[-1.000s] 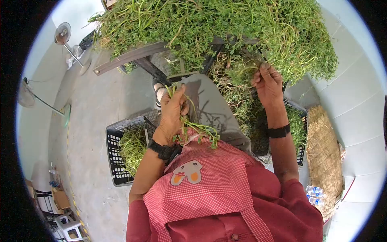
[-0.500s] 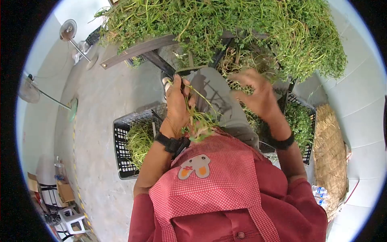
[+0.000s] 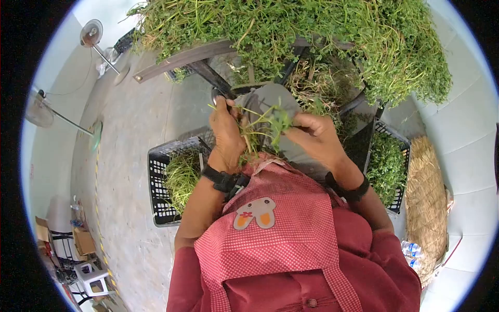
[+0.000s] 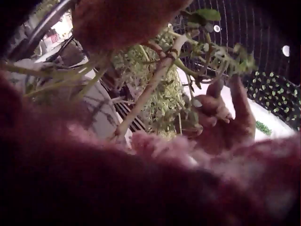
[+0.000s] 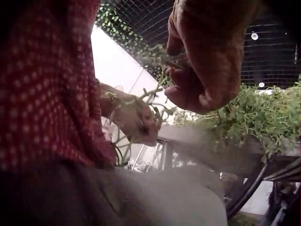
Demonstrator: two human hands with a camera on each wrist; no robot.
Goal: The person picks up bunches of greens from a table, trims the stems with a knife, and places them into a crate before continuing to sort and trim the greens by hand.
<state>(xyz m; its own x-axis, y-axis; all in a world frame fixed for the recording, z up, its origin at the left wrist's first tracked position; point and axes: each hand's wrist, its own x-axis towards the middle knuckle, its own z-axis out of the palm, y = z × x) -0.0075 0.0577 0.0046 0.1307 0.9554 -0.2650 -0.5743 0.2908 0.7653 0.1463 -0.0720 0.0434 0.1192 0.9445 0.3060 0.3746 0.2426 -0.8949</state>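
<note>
Over the lap, my left hand (image 3: 226, 132) grips several thin green leafy stems (image 3: 253, 125), some of them drooping toward the apron (image 3: 275, 218). My right hand (image 3: 318, 139) has come in from the right, and its thumb and forefinger pinch the leafy tip of one stem. Seen from the right wrist, the pinching fingers of the right hand (image 5: 207, 61) are close to the left hand (image 5: 131, 117), with stems between them. A thicker pale stem (image 4: 153, 87) crosses the left wrist view, the right hand (image 4: 228, 117) beyond it.
A big heap of the same greens (image 3: 291, 26) covers the table (image 3: 182, 60) ahead. Black crates of greens stand at the left (image 3: 156, 192) and right (image 3: 397, 171). More cut stems (image 3: 317, 86) lie below the table. A straw roll (image 3: 426, 203) is at far right.
My right hand came back from beneath the table's edge at the right, toward the left hand, and now pinches a stem tip. The left hand kept its stems near the lap.
</note>
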